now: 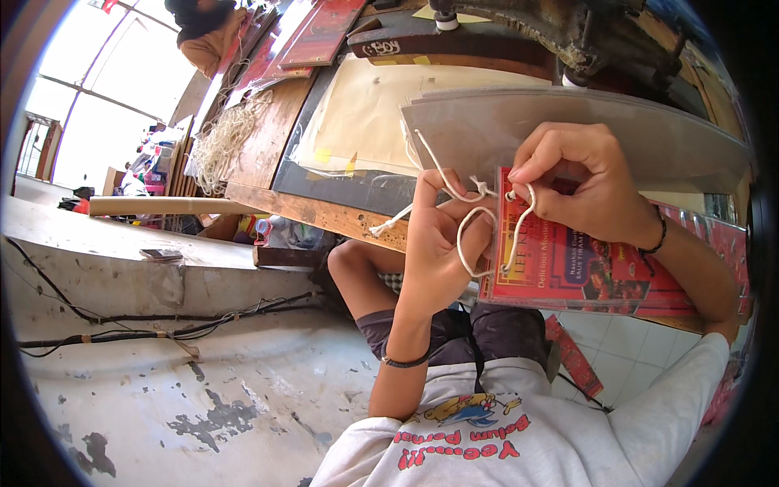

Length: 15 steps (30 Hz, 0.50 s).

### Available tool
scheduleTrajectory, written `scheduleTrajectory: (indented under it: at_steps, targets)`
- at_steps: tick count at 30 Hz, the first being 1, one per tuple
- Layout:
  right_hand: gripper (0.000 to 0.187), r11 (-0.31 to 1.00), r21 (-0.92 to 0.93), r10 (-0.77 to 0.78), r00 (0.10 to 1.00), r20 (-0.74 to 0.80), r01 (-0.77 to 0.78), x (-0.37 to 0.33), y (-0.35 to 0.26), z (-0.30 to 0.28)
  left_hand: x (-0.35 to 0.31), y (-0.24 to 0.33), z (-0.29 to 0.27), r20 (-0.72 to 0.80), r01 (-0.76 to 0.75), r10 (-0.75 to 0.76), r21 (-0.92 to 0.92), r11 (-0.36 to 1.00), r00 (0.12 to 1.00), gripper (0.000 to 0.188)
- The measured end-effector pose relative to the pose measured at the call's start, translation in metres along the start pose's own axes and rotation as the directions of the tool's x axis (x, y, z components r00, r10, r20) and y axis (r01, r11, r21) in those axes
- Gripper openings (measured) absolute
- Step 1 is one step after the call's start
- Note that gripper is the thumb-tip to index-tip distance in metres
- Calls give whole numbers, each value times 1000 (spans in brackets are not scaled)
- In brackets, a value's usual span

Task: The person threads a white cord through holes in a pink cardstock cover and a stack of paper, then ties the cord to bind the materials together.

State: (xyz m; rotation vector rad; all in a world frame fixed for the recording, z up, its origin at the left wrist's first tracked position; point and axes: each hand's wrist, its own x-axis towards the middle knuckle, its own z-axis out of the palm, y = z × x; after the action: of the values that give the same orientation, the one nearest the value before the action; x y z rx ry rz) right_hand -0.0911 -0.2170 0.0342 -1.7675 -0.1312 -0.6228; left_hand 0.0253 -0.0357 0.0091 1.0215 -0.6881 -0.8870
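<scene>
Head view: right hand [586, 180] pinched on cord [532, 200]; left hand [441, 247], grip unclear, beside red sheet [519, 280].

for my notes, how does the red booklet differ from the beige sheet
The red booklet is crowded with print and pictures; the beige sheet is mostly plain. White cord passes through the red booklet's left edge; none is seen threaded through the beige sheet. The right hand is over the red booklet's corner; neither hand touches the beige sheet. Both look flat.
</scene>
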Motion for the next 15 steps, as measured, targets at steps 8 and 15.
scheduleTrajectory:
  at_steps: [8, 15]
  targets:
    - [11, 992, -124, -29, 1000, -10, 27, -1, -2, -2, 2, -2, -2, 28, -6, 5, 37, 999, 1000, 44]
    - [12, 962, -261, -72, 997, 26, 76, 2, -2, -4, 3, -4, -3, 4, 16, -16, 66, 998, 1000, 45]
